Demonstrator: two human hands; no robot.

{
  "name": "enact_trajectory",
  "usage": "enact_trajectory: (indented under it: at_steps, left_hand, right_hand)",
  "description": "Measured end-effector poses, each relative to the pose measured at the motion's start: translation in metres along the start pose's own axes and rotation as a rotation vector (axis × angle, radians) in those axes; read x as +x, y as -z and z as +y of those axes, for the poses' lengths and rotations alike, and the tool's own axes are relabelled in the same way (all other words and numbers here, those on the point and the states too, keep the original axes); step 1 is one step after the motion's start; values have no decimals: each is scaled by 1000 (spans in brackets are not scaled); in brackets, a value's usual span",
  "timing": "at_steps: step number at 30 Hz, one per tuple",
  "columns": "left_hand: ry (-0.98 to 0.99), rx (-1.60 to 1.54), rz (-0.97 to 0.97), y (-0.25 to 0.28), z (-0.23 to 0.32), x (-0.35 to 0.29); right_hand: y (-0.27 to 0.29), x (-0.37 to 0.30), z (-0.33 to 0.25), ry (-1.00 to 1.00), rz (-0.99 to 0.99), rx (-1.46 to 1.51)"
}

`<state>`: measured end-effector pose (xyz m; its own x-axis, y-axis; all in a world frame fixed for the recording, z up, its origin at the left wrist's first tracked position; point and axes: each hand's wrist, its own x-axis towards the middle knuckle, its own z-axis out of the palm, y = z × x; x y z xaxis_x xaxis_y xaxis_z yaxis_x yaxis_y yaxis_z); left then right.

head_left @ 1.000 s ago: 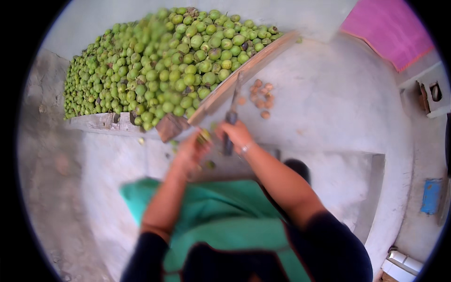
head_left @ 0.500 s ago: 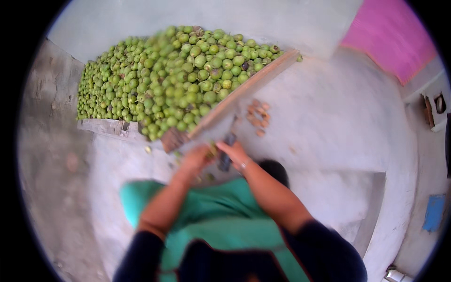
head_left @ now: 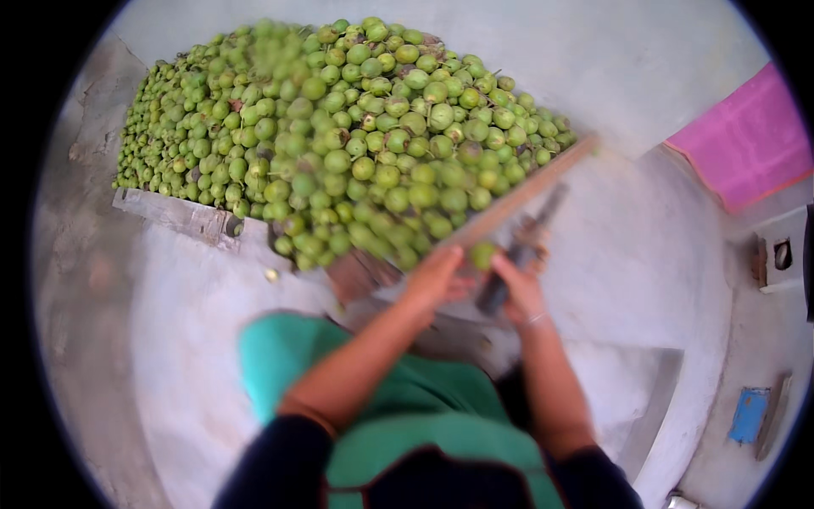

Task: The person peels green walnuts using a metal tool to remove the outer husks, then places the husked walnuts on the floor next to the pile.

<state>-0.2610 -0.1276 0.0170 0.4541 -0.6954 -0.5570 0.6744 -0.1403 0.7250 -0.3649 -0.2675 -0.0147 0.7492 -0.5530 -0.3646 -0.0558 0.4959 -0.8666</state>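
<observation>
A round green fruit (head_left: 482, 255) is between my hands, against the thumb of my right hand (head_left: 523, 293). That hand is closed around a long dark tool (head_left: 492, 293), blade-like at its far end but blurred. My left hand (head_left: 439, 278) reaches in from the left, thumb and fingers apart, its tips just short of the fruit or barely touching it. Beyond both hands rises a large heap of green fruits (head_left: 373, 144), held back by a wooden plank (head_left: 517, 197).
A brown block (head_left: 356, 276) props the plank's near end. Along the heap's left front runs a pale board (head_left: 182, 216). Small orange-brown pieces (head_left: 539, 252) lie past my right hand. Pink cloth (head_left: 742, 140) hangs at the right; a blue object (head_left: 749, 416) is below it.
My view has shifted, and both hands now sit further right, nearer the plank. My left hand has opened away from a small piece it held. The tool has tilted to the right.
</observation>
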Motion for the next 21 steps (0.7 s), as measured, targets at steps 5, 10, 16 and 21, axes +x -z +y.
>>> enact_trajectory:
  at_steps: [5, 10, 16, 21]
  left_hand:
    - [-31, -117, -153, 37, 21, 36]
    - [-81, -248, -112, 68, 64, 35]
    - [-275, -190, -20, 116, 98, 36]
    - [-338, -6, -80, 137, 91, 53]
  right_hand:
    - [-28, 61, -97, 273, 160, 362]
    - [-78, 38, -87, 277, 315, 119]
    - [-136, -21, -23, 108, 188, -291]
    - [-155, -1, 3, 45, 67, -489]
